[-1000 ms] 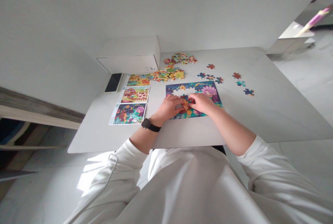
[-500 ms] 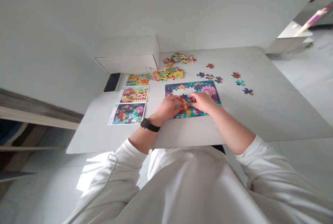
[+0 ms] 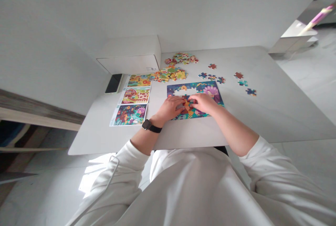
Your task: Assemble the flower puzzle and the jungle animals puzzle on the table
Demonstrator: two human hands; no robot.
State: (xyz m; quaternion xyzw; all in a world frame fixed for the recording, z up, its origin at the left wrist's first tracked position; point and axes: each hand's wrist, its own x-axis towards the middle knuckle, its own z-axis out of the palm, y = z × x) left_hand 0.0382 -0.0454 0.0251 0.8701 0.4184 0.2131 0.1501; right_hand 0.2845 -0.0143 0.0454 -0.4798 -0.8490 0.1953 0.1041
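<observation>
A jigsaw puzzle point(image 3: 212, 93) with a purple peacock and dark blue borders lies before me, with a white gap along its upper left part. My left hand point(image 3: 172, 107), wearing a black watch point(image 3: 151, 125), rests on the puzzle's left half, thumb and fingers apart. From the right, my right hand point(image 3: 203, 102) reaches in, its thumb and fingertips pinched at a puzzle piece point(image 3: 187, 104) with orange and brown on it, just below the gap. The fingers cover part of that piece, so its edges are hard to make out.
Loose pieces point(image 3: 221, 80) lie behind the puzzle, and more pieces point(image 3: 243, 83) to the right. Yellow pieces point(image 3: 170, 74) and red-green pieces point(image 3: 183, 57) form piles at the back. Left are a picture sheet point(image 3: 135, 95), a phone point(image 3: 113, 83) and a white box point(image 3: 128, 61).
My right fingertips have shifted slightly left and up on the puzzle. My left hand stays practically where it was, and the loose pieces have not been moved.
</observation>
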